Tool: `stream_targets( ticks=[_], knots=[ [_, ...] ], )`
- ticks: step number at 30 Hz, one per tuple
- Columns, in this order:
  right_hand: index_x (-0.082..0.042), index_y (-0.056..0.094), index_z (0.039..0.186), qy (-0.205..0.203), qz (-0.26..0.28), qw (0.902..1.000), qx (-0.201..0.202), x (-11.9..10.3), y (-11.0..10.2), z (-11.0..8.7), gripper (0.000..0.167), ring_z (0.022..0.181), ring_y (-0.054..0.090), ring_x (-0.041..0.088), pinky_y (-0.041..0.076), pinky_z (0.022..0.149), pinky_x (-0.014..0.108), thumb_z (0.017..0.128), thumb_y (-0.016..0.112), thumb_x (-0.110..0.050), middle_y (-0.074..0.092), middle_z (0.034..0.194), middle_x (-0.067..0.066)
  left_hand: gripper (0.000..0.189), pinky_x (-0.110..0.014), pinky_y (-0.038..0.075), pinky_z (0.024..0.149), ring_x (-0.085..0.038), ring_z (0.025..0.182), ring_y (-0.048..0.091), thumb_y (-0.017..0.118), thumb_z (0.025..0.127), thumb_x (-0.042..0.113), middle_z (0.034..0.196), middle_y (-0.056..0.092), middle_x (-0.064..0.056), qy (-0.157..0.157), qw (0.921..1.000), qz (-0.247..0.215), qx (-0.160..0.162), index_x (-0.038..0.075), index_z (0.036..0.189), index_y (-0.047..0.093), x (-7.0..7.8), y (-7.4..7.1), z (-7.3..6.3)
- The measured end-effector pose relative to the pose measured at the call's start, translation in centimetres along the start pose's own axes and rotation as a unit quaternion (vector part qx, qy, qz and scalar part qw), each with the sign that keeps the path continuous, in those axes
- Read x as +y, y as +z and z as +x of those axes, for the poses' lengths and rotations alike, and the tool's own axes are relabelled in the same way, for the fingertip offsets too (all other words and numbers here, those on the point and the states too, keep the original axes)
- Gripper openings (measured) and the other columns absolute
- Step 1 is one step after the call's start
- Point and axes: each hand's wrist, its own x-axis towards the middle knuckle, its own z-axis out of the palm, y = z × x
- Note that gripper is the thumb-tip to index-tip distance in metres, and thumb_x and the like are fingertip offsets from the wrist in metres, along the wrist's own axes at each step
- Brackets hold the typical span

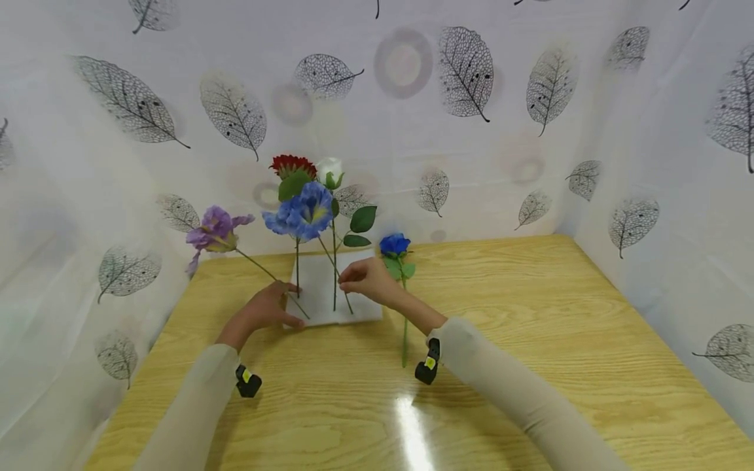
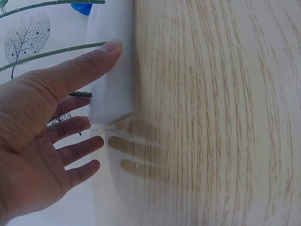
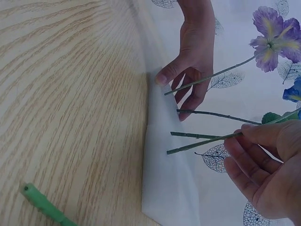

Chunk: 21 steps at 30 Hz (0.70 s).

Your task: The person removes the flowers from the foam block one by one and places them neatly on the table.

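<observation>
A white foam block on the table has several artificial flower stems standing in it. My right hand pinches a green stem between thumb and index finger; in the head view that stem runs up to a ruffled light-blue flower. At the block's left end my left hand has its fingers spread, the thumb touching the front edge. A purple flower leans out to the left on its stem. Behind stand a red flower and a white rose.
On the table, right of the block, lies a blue rose with its green stem pointing toward me. Behind and on both sides hangs a white curtain with a leaf print. Each wrist carries a small black camera.
</observation>
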Motion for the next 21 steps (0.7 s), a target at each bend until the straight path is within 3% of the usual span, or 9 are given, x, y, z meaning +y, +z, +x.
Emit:
stream_targets(
  ticks=[6,9,14,18,21],
  knots=[
    [0.006,0.074,0.105,-0.002,0.009,1.0,0.003,-0.6,-0.4,-0.3,0.015,0.084,0.074,0.018,0.06,0.074,0.026,0.094,0.072,-0.004,0.076,0.099,0.02,0.087,-0.055,0.049,0.095,-0.034,0.109,0.057,0.091,0.076,0.035,0.132,0.056,-0.025,-0.006,1.0,-0.001,0.0,-0.001,0.144,0.051,0.0,0.1,0.0],
    [0.004,0.075,0.105,-0.007,0.012,0.9999,0.004,-0.7,-0.6,-0.4,0.014,0.085,0.074,0.019,0.062,0.077,0.034,0.094,0.072,-0.004,0.076,0.099,0.02,0.088,-0.056,0.049,0.095,-0.035,0.109,0.056,0.091,0.076,0.035,0.132,0.056,-0.026,-0.008,1.0,0.001,-0.001,-0.001,0.144,0.051,0.0,0.1,0.1],
    [0.003,0.076,0.105,-0.005,0.018,0.9998,0.01,-0.9,-1.1,-0.5,0.014,0.088,0.075,0.03,0.061,0.081,0.052,0.093,0.072,-0.004,0.077,0.097,0.02,0.088,-0.06,0.047,0.102,-0.043,0.121,0.055,0.091,0.076,0.036,0.141,0.051,-0.03,-0.008,1.0,0.001,-0.003,0.0,0.145,0.051,-0.1,0.1,0.2],
    [0.004,0.076,0.106,-0.003,0.021,0.9998,0.006,-1.0,-1.6,-0.7,0.015,0.089,0.074,0.033,0.06,0.083,0.056,0.093,0.073,-0.005,0.077,0.097,0.021,0.089,-0.062,0.044,0.105,-0.047,0.128,0.051,0.091,0.076,0.037,0.145,0.048,-0.032,-0.01,0.9999,-0.001,-0.006,0.001,0.146,0.05,-0.1,0.1,0.2],
    [0.003,0.076,0.106,-0.001,0.02,0.9998,0.001,-0.9,-2.0,-0.9,0.016,0.086,0.074,0.028,0.06,0.083,0.055,0.094,0.073,-0.006,0.077,0.097,0.019,0.089,-0.063,0.043,0.108,-0.049,0.131,0.049,0.091,0.076,0.037,0.147,0.046,-0.032,-0.015,0.9999,-0.003,-0.008,0.002,0.146,0.05,-0.1,0.0,0.2]
  ],
)
